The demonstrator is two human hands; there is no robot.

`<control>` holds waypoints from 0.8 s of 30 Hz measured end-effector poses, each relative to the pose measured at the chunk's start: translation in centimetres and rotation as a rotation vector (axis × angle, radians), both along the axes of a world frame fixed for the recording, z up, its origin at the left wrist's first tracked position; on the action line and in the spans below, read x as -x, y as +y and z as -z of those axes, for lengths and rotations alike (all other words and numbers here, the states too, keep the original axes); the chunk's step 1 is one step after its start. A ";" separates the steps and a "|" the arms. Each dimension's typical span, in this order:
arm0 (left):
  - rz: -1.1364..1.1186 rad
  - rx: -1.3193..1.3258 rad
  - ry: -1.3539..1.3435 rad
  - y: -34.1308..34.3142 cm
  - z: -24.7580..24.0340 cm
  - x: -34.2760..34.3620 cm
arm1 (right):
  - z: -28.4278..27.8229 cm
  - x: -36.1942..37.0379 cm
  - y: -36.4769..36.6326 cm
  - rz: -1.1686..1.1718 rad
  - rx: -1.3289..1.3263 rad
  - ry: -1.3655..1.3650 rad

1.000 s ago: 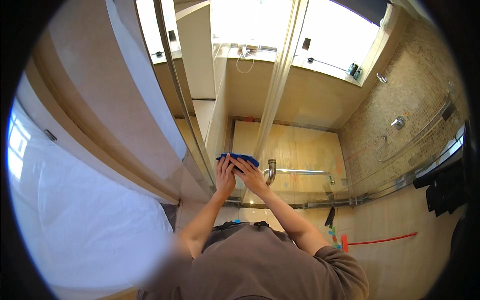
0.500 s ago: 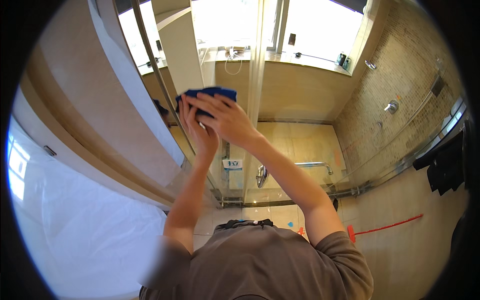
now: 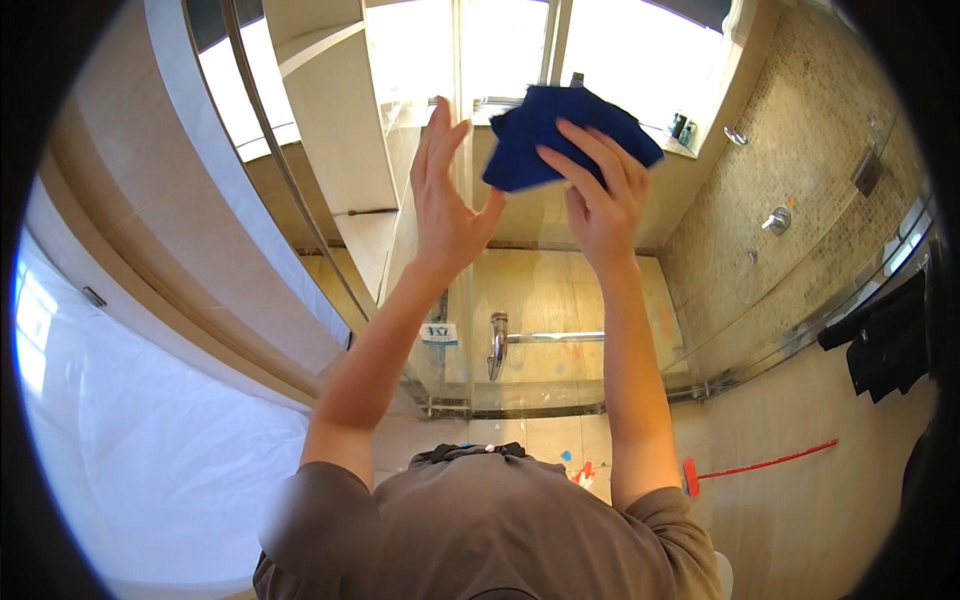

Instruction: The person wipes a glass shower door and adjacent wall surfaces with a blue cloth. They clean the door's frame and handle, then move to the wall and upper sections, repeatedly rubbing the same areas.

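Observation:
A folded dark blue cloth (image 3: 560, 135) is raised in front of the shower glass, below the bright window. My right hand (image 3: 608, 205) grips it from its lower right side, fingers lying across the near face. To its left, my left hand (image 3: 448, 205) is raised with the fingers apart and holds nothing. Its thumb comes close to the cloth's lower left corner; whether they touch I cannot tell. The left fingers point up beside the upright edge of the glass door. Lower down between my forearms is the chrome door handle (image 3: 498, 345), with a small white and blue sticker (image 3: 440, 334) left of it.
Behind the glass, a shower valve (image 3: 776, 220) is mounted on the tiled wall. Small bottles (image 3: 682, 128) stand on the window ledge. A red long-handled tool (image 3: 765, 460) lies at the right. Black clothing (image 3: 890, 335) hangs at far right, and white sheeting (image 3: 170, 450) spreads at left.
Both hands were together on the cloth at the left. Now my right hand has carried it rightward and up, and my left hand has come off it, fingers spread.

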State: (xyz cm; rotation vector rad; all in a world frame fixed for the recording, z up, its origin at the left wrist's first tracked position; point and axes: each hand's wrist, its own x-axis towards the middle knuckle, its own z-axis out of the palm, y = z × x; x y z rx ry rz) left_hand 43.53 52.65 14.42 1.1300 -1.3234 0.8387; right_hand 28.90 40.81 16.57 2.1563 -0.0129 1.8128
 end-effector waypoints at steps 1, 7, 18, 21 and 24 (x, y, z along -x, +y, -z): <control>-0.026 0.008 0.045 -0.5 1.0 0.1 | 0.6 0.8 -0.9 0.035 0.027 -0.012; -0.234 -0.151 0.069 -0.3 6.8 0.9 | 5.1 2.8 -1.2 -0.150 -0.276 0.100; -0.315 -0.301 0.325 1.3 13.7 6.8 | 6.2 2.9 -3.7 -0.026 -0.084 0.144; -0.337 -0.413 0.391 3.2 15.4 8.0 | 0.2 3.2 -4.7 -0.095 -0.084 -0.028; -0.256 -0.469 0.476 4.5 16.9 8.5 | -4.0 2.5 -4.6 -0.152 0.004 -0.143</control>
